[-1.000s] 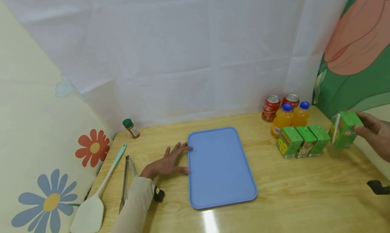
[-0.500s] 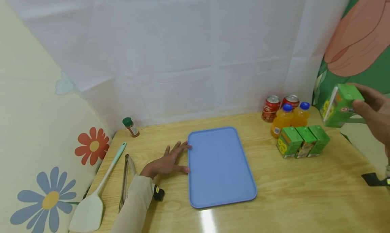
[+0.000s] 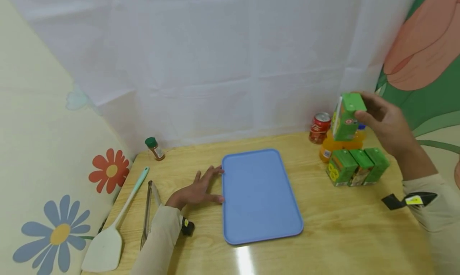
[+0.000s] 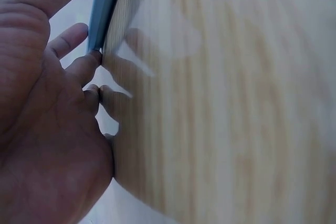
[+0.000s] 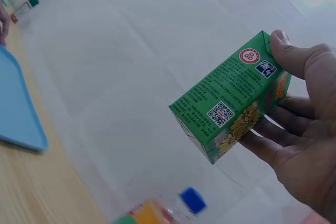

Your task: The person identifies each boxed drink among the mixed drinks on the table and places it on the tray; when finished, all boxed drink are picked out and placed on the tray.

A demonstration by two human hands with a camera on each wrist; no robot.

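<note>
My right hand (image 3: 386,125) grips a green drink carton (image 3: 347,117) with a white straw on its side, thumb on one side and fingers on the other. In the head view the carton is held up, overlapping the orange juice bottles behind it. The right wrist view shows the carton's printed face with a QR code (image 5: 220,113). My left hand (image 3: 195,193) lies spread on the table, its thumb and fingertips at the left rim of a blue tray (image 3: 260,199). In the left wrist view those fingers (image 4: 71,40) meet the tray's edge (image 4: 105,14).
Three green cartons (image 3: 357,167) stand in a row on the right, before the orange bottles (image 3: 326,150) and a red can (image 3: 320,128). On the left lie a white spatula (image 3: 106,247), metal tongs (image 3: 147,213) and a green-capped spice jar (image 3: 155,149).
My right hand has lifted the carton from the table's right edge and carried it left, over the bottles. My left hand and the tray have stayed put.
</note>
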